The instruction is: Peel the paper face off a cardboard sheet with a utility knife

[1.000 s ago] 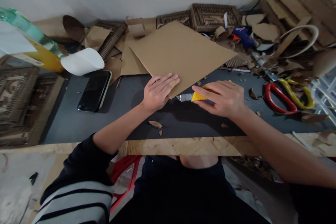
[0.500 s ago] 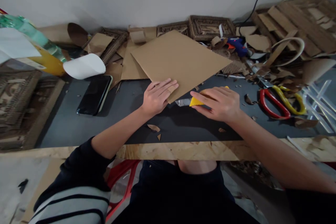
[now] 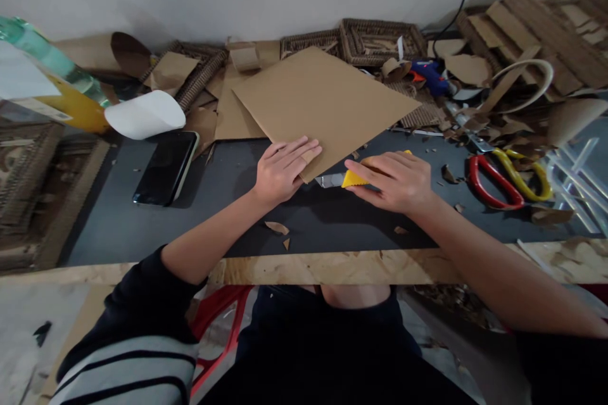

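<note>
A flat brown cardboard sheet (image 3: 327,101) is turned so that one corner points at me. My left hand (image 3: 285,171) holds it near that corner, fingers laid across the top; the thumb is hidden. In my right hand (image 3: 396,180) is a yellow utility knife (image 3: 355,178). Its metal blade is out and points left, with the tip close to the sheet's near corner. Whether the blade touches the cardboard I cannot tell. Small cardboard scraps (image 3: 277,228) lie on the dark table mat (image 3: 213,228) in front of my hands.
At the left are a phone (image 3: 166,168), a white paper roll (image 3: 146,115) and a green bottle (image 3: 57,60). Red-and-yellow-handled scissors (image 3: 494,183), clear sticks (image 3: 579,183) and a blue glue gun (image 3: 430,76) lie right among scraps. Corrugated cardboard trays (image 3: 380,41) line the back.
The view has shifted slightly, moving the whole scene a little up in the picture. Both hands keep nearly the same place and hold, and the blade tip stays by the sheet's near corner.
</note>
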Demonstrator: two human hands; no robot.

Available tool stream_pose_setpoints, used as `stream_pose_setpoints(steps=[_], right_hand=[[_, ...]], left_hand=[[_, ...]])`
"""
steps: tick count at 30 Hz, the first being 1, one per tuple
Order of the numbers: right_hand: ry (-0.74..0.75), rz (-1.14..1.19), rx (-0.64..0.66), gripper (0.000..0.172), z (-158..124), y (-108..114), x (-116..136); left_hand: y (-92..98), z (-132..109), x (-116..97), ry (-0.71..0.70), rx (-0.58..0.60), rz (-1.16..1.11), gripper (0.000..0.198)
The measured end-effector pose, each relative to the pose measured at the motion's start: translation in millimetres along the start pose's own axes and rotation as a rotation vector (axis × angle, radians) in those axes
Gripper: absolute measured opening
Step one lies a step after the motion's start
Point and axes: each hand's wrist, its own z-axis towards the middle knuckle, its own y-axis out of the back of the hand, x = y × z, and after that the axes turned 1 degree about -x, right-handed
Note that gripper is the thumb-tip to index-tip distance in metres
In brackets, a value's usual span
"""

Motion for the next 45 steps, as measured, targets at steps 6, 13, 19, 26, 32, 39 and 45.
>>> stream_pose_setpoints(steps=[6,13,19,26,32,39,45], right_hand=[[-0.008,0.022,0.034,0.035,0.5,0.6,-0.3],[-0.015,0.013,0.071,0.037,0.0,0.9,-1.6],[0.02,0.016,0.002,0.035,1.0,0.9,-2.4],[-0.001,-0.009,0.03,0.035,0.6,1.3,0.6],[0.009,-0.001,-0.089,0.036,4.6,1.2,5.7],[-0.187,0.086,0.009,0.037,-1.1,-1.3,11.3],[-0.444,0.081,-0.056,0.036,1.1,2.5,0.2]], left_hand=[[-0.2,-1.1,0.6,0.019,0.034,0.048,0.041],[1.4,-1.1,1.3,0.011,0.044,-0.038,0.04],[2.5,-0.2,0.0,0.039,0.08,-0.02,0.039],[0.5,0.3,-0.2,-0.019,0.014,0.007,0.039],[-0.3,0.3,0.2,-0.009,0.047,0.028,0.039],[-5.6,-3.2,7.9,0.039,0.112,-0.061,0.037],[-7.5,-3.3,1.7,-0.074,0.213,-0.053,0.038]])
